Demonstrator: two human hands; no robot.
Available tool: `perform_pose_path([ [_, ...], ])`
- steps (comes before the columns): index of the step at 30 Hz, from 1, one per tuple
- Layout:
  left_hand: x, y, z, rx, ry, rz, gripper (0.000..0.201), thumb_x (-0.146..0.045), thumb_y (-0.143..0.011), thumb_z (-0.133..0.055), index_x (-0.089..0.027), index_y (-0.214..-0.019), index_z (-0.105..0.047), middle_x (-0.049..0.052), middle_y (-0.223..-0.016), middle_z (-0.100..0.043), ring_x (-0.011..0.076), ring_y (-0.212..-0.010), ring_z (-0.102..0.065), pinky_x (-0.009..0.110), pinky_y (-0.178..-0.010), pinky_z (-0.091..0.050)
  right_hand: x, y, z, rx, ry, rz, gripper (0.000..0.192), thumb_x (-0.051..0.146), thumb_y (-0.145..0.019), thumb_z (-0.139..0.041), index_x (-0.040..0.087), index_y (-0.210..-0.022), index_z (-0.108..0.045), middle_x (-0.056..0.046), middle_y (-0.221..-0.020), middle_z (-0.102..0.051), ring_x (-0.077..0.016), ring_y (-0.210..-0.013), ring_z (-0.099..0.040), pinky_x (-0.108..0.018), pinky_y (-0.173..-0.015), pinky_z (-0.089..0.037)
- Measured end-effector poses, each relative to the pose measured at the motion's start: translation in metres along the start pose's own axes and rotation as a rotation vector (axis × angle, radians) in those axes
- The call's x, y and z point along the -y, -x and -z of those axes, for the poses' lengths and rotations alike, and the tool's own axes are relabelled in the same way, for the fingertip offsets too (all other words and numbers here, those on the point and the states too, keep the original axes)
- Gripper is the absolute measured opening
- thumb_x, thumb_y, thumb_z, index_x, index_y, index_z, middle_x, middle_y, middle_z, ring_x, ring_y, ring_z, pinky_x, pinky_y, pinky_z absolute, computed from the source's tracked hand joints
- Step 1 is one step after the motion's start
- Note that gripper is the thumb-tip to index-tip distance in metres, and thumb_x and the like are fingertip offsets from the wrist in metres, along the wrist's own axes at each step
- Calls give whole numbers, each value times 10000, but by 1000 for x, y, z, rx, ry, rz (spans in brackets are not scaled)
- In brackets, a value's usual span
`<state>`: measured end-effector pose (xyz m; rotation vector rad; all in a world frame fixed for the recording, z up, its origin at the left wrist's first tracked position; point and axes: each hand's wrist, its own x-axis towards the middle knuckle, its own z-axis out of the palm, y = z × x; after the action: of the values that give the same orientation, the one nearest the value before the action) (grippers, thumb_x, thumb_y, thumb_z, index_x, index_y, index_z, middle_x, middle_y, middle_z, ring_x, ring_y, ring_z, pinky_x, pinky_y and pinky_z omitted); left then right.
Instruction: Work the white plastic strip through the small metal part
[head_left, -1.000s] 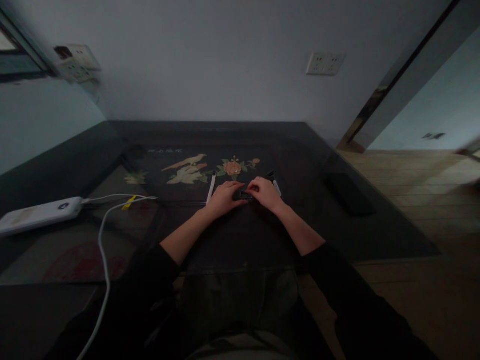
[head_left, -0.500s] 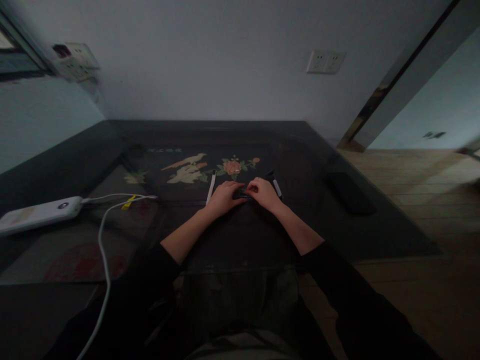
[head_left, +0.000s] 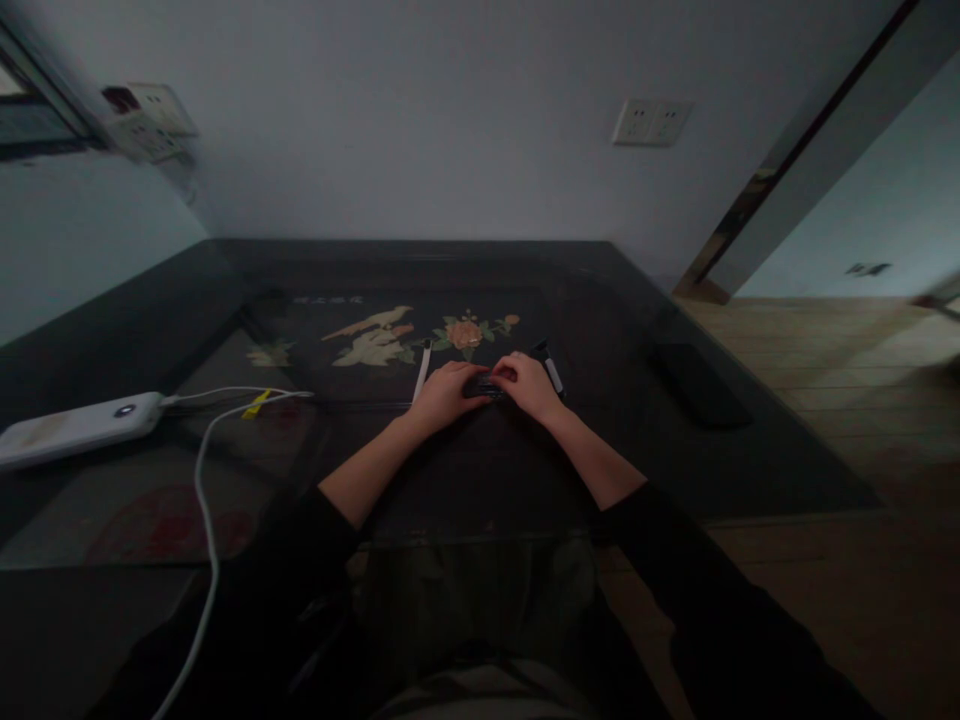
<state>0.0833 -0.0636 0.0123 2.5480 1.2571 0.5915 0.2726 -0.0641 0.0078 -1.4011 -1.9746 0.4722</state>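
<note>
My left hand lies on the table with thumb and fingers closed around the left end of a small dark object. Its kind is too dim to make out, though pale streaks show on it. At the object's right end, the fingers of my right hand are bent into a pinch. Whatever is between those fingertips is hidden. A slim white strip with a dark tip lies just beyond my left hand. Beside my right hand rests a small black-and-white piece.
The dark glossy table bears a bird-and-flower picture. A white power bank with a white cable is at left. A flat black object, resembling a phone, lies at right. Behind stands a wall with sockets.
Both hands stay in nearly the same place. The fingers have shifted slightly, and a little more of the small dark object shows between them.
</note>
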Motion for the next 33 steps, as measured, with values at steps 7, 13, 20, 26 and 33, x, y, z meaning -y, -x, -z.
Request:
perform_pose_path([
  [7,-1,-1,0,10,20,-16,456,-336,-806,-721,-170,-1217,-614,114,-1190,-681,264,-1133,-597,400,-985,-465,-2,-1,-4,13,12,-17,83,206,-789,-750,180,-741,-687,9,-714,-501,-145,-682,-487,-273,-635,-337],
  [13,-1,-1,1,19,43,-14,472,-337,-800,-724,-166,-1226,-614,120,-1202,-679,265,-1155,-597,398,-990,-470,-3,-2,-2,28,-11,-48,88,198,-760,-771,173,-726,-694,17,-700,-488,-133,-665,-475,-264,-633,-334],
  [20,0,-1,2,34,71,-30,471,-312,-791,-730,-187,-1229,-609,109,-1209,-678,261,-1151,-600,407,-983,-473,-5,-4,0,60,-18,-39,108,188,-724,-799,168,-719,-692,29,-676,-470,-132,-669,-468,-257,-633,-331],
  [26,-2,-1,3,40,84,-26,467,-322,-791,-720,-193,-1226,-608,104,-1177,-684,255,-1126,-606,395,-957,-475,-8,-5,-2,51,-18,-27,109,165,-717,-790,172,-714,-682,37,-668,-459,-126,-652,-453,-250,-620,-320],
  [33,0,-2,1,38,83,-20,454,-314,-795,-719,-177,-1214,-610,107,-1192,-682,253,-1134,-601,390,-975,-464,-9,-7,-5,51,-21,-43,112,170,-709,-798,169,-715,-686,36,-667,-467,-130,-656,-448,-255,-636,-322],
])
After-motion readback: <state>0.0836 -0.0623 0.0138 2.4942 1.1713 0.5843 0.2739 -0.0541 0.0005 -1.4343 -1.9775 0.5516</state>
